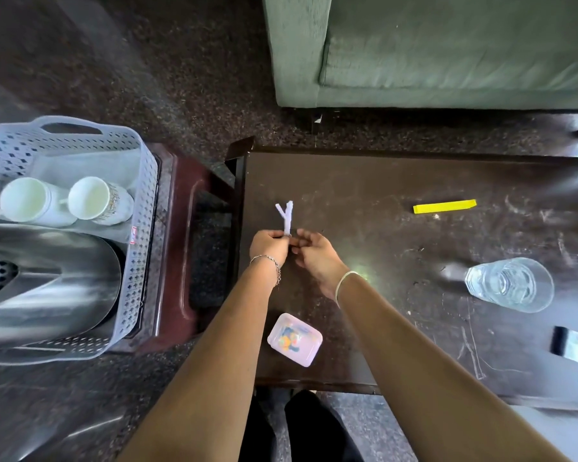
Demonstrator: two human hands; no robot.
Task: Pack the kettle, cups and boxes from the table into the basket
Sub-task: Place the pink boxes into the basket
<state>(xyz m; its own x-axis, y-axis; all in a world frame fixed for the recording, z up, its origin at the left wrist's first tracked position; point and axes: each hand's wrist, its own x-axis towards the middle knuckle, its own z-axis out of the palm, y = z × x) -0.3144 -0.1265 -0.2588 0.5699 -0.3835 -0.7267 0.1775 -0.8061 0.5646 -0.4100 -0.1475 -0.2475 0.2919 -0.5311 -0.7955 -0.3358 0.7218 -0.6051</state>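
At the far left, a pale perforated basket [137,228] is seen standing on a dark red stool [181,248]. Inside it, a steel kettle [47,285] fills the near part, and two white cups [25,201] [95,200] lie on their sides in the far part, side by side and just beyond the kettle.

To the right of the stool, a dark scratched table [381,228] is seen. Over its left end, the left hand [269,245] is closed, its fingers pressed together around the lower end of a small white twisted strip [286,215], which sticks up and forks at the top. The right hand [314,255] is held just beside it, its fingertips meeting the left hand at the base of the strip; whether the strip is also pinched by it cannot be told.

Nearer, between the two forearms, a small translucent pink box [295,340] with colourful contents is lying on the table, well apart from both hands and untouched.

Farther right, a yellow strip [444,206] lies flat, a clear glass [509,284] stands nearer, and a small black-and-silver item [568,343] lies near the right edge. A green sofa [447,51] is seen at the far side.
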